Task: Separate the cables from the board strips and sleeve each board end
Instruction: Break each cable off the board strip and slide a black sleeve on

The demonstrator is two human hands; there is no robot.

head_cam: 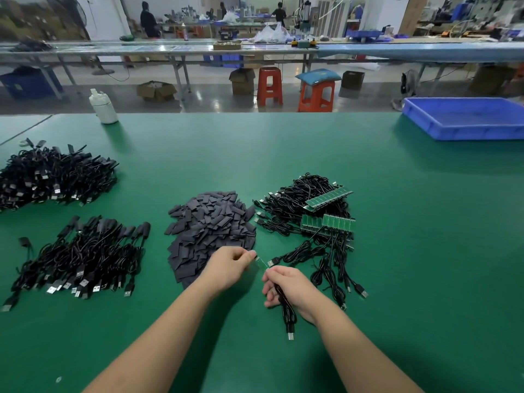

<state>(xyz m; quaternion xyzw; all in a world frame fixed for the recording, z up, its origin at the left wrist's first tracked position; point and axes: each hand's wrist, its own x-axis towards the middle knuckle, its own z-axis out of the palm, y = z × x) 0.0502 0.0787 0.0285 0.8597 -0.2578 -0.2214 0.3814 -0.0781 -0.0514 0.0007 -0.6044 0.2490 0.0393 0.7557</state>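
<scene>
My right hand (289,287) grips a coiled black cable (287,307) whose USB plug hangs below the palm. Its small green board end (262,262) sticks out between my hands. My left hand (229,265) pinches the far tip of that board; whether a sleeve is on it I cannot tell. A heap of dark grey sleeves (211,231) lies just beyond my left hand. To the right lies a pile of cables still joined to green board strips (326,219).
Two piles of black cables lie at the left, one near (82,259) and one farther back (54,177). A blue tray (465,117) stands at the far right and a white bottle (103,107) at the table's far edge. People work at benches behind.
</scene>
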